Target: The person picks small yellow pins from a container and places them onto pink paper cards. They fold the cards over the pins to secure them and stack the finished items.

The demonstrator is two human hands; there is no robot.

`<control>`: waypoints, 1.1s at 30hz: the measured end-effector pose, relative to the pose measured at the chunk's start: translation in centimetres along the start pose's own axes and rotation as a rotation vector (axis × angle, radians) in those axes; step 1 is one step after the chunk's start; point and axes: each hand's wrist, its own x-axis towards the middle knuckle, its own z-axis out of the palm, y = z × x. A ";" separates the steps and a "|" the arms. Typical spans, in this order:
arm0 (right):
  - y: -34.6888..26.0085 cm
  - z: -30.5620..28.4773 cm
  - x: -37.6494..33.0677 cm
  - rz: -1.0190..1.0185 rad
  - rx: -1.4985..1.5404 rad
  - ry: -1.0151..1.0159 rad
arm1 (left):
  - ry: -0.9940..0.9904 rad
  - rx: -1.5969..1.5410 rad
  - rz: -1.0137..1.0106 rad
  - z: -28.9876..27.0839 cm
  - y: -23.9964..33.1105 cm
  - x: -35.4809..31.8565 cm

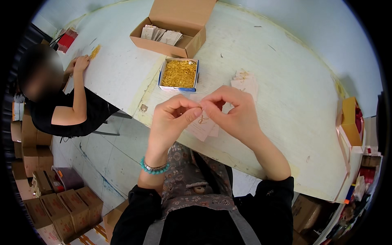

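My left hand (172, 118) and my right hand (232, 111) meet above the table's near edge, fingertips pinched close together. Whatever they pinch is too small and too covered to name. Just beneath my fingers lie pale cards (199, 131) with gold script, partly hidden by both hands. A small blue-and-white box (161, 85) beyond my left hand is filled with thin gold pieces (179, 73), perhaps pins. Past my right hand sits a loose stack of similar pale cards (246, 84), some with gold bits at the top.
An open cardboard box (159, 47) holding upright bundles of cards (157, 33) stands at the back. At the far left another person (65, 98) handles gold pieces (95, 52) on the white table (286, 122). Cartons (67, 212) crowd the floor at lower left; a yellow box (352, 122) is at right.
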 end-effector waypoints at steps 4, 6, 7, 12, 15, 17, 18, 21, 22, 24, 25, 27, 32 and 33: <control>0.3 -1.1 0.9 0.207 -0.053 0.082 | 0.192 0.706 0.108 0.7 -1.6 0.4; 0.6 -1.7 1.3 0.294 -0.050 0.088 | 0.140 0.954 0.098 0.6 -2.2 0.4; 0.9 -1.8 1.4 0.292 -0.050 0.083 | 0.121 0.873 0.061 0.5 -2.6 0.5; 1.7 -1.7 1.6 0.306 -0.051 0.048 | 0.031 0.489 -0.071 -1.3 -4.6 1.8; 1.8 -1.7 1.7 0.336 -0.079 0.019 | 0.113 0.557 -0.073 -1.4 -4.4 2.1; 1.9 -1.8 1.8 0.341 -0.093 0.006 | 0.130 0.619 -0.075 -1.3 -4.0 2.0; 2.0 -1.8 1.8 0.344 -0.099 -0.001 | 0.139 0.650 -0.076 -1.2 -3.7 1.8; 2.5 -1.9 1.5 0.347 -0.125 -0.107 | 0.263 0.864 0.082 -0.3 -2.9 0.9; 2.5 -1.8 1.4 0.361 -0.124 -0.132 | 0.298 0.864 0.142 -0.2 -2.8 0.7; 2.5 -1.3 1.2 0.387 -0.123 -0.183 | 0.366 0.862 0.264 -0.1 -2.6 0.3; 2.5 -1.2 1.2 0.395 -0.106 -0.191 | 0.365 0.829 0.250 0.2 -2.2 0.0; 2.5 -1.1 1.2 0.410 -0.072 -0.207 | 0.360 0.762 0.223 1.0 -1.0 -0.6; 2.2 -1.1 1.2 0.377 -0.073 -0.191 | 0.338 0.726 0.334 1.4 -1.2 -0.9; 2.2 -1.1 1.1 0.367 -0.063 -0.201 | 0.332 0.708 0.346 1.4 -1.3 -1.0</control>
